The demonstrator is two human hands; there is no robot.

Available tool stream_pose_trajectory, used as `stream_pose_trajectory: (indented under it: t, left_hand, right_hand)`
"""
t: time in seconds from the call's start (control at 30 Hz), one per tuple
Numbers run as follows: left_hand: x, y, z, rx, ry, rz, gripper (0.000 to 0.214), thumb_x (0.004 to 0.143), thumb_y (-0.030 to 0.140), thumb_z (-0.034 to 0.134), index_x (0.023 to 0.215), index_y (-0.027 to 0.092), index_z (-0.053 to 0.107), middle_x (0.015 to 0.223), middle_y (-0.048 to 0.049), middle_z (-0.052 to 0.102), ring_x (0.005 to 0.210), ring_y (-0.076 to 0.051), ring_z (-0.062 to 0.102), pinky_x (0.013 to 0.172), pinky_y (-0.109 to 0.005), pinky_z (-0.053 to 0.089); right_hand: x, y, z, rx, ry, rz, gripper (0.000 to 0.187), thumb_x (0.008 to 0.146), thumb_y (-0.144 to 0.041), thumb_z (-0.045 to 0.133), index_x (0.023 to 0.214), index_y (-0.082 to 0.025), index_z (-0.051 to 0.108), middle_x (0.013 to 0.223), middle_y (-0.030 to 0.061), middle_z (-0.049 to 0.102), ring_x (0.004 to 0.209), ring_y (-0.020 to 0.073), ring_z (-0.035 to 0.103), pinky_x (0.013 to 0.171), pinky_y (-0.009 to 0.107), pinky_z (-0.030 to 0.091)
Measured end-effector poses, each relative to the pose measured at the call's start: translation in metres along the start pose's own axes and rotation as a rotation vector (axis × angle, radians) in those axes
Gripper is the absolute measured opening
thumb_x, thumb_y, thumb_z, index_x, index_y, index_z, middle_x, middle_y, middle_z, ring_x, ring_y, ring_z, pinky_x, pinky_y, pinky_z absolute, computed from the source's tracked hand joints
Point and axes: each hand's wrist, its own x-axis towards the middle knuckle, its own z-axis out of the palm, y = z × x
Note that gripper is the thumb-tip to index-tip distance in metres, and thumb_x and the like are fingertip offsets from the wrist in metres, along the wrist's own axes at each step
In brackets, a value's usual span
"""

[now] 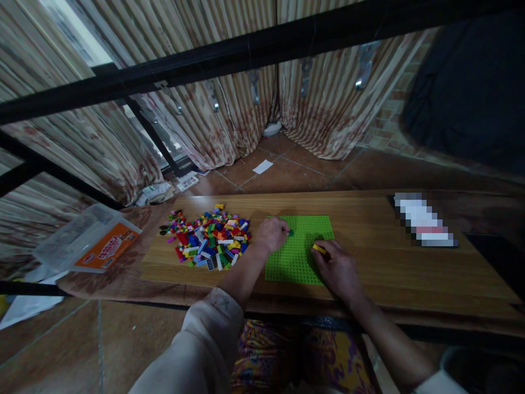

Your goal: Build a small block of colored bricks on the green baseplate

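A bright green studded baseplate (301,249) lies on the wooden board in front of me. Over its upper left part is my left hand (271,234), fingers closed at a small dark green brick (291,232). The brick sits at the fingertips, low against the plate; whether it is pressed onto the studs I cannot tell. My right hand (339,269) is at the plate's right edge, pinching a yellow brick (319,249) between thumb and fingers just above the studs. Left of my left hand spreads a pile of loose toy bricks (213,241) in many colours.
The wooden board (381,262) rests on a brown cloth. At the far left is a clear plastic box (82,235) with an orange label. A pixelated object (424,219) lies at the right. A black metal bar (213,57) with hanging hooks crosses in front of striped curtains.
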Motion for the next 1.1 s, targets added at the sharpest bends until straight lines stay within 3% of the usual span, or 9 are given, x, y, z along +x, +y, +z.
stream_pose_trajectory:
  t: [0.33,0.57,0.9,1.1]
  left_hand:
    - [0.018,0.006,-0.004,0.125,-0.093,0.035,0.016,0.072,0.008,0.065,0.077,0.020,0.074,0.084,-0.0031,0.073,0.091,-0.018,0.066,0.090,-0.025,0.050]
    - [0.009,0.006,0.001,0.123,-0.073,0.030,0.016,0.076,0.009,0.061,0.082,0.016,0.073,0.090,-0.0064,0.072,0.096,-0.021,0.065,0.094,-0.030,0.049]
    - [-0.012,-0.002,0.011,-0.004,0.087,0.059,0.017,0.082,0.012,0.058,0.083,0.020,0.073,0.090,-0.0033,0.071,0.087,-0.016,0.065,0.087,-0.028,0.051]
    - [-0.026,-0.009,0.032,-0.134,0.255,0.065,0.027,0.081,0.009,0.057,0.105,0.018,0.066,0.105,-0.0053,0.067,0.091,-0.015,0.063,0.090,-0.030,0.052]
  right_hand:
    - [-0.001,-0.001,-0.001,0.017,-0.033,0.030,0.027,0.091,-0.040,0.048,0.100,-0.019,0.064,0.097,0.0089,0.068,0.086,0.0221,0.065,0.078,0.034,0.050]
    - [-0.002,0.000,0.000,0.022,-0.029,0.017,0.027,0.091,-0.039,0.049,0.098,-0.019,0.065,0.097,0.0083,0.067,0.086,0.0209,0.064,0.078,0.033,0.049]
    - [0.005,0.004,0.000,0.088,-0.002,0.077,0.031,0.089,-0.040,0.047,0.099,-0.019,0.067,0.098,0.0095,0.069,0.088,0.0219,0.066,0.082,0.035,0.050]
    - [0.033,0.004,0.003,0.041,-0.016,0.025,0.032,0.088,-0.033,0.044,0.104,-0.017,0.067,0.098,0.0106,0.069,0.086,0.0217,0.065,0.082,0.036,0.051]
